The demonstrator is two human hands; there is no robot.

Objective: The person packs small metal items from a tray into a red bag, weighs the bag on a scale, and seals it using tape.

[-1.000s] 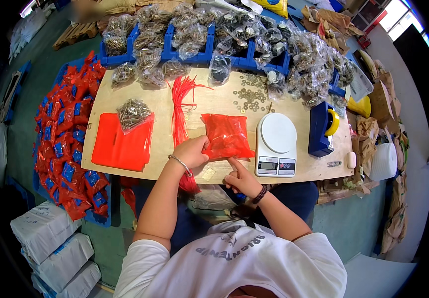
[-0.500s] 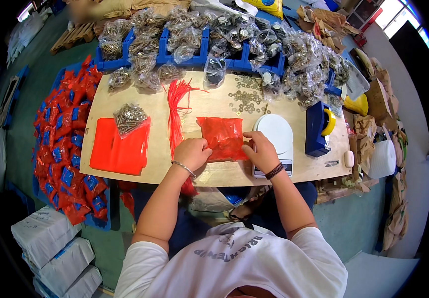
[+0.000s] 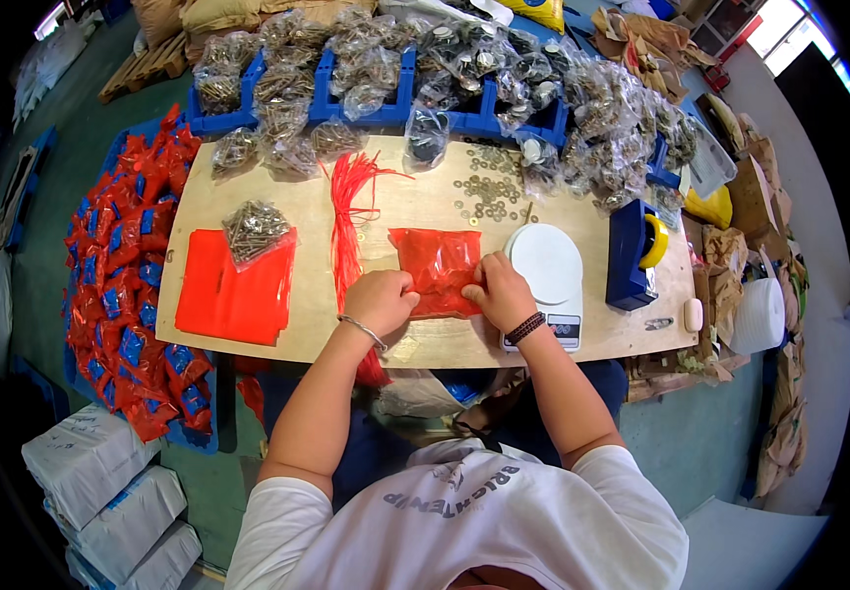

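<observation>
A filled red plastic bag point(image 3: 435, 258) lies flat on the wooden table in front of me. At its lower left edge my left hand point(image 3: 384, 299) is closed, with the fingers curled and the thumb against the bag. My right hand point(image 3: 506, 295) grips the bag's right side, its thumb lying over the red film. Just right of that hand is a white kitchen scale point(image 3: 546, 264) with nothing on its round plate. A bundle of red plastic ties point(image 3: 348, 211) lies beyond my left hand and runs down past it to the table's front edge.
On the left, a clear bag of screws point(image 3: 256, 234) rests on flat red bags point(image 3: 233, 300). Blue bins point(image 3: 322, 110) heaped with hardware packets line the back, near loose washers point(image 3: 489, 187). A blue tape dispenser point(image 3: 632, 258) stands right. Finished-looking red packets point(image 3: 130, 295) pile beside the table.
My right hand has shifted left, from the bag's right edge onto the bag, and its fingers have closed in. My left hand stays nearly in place.
</observation>
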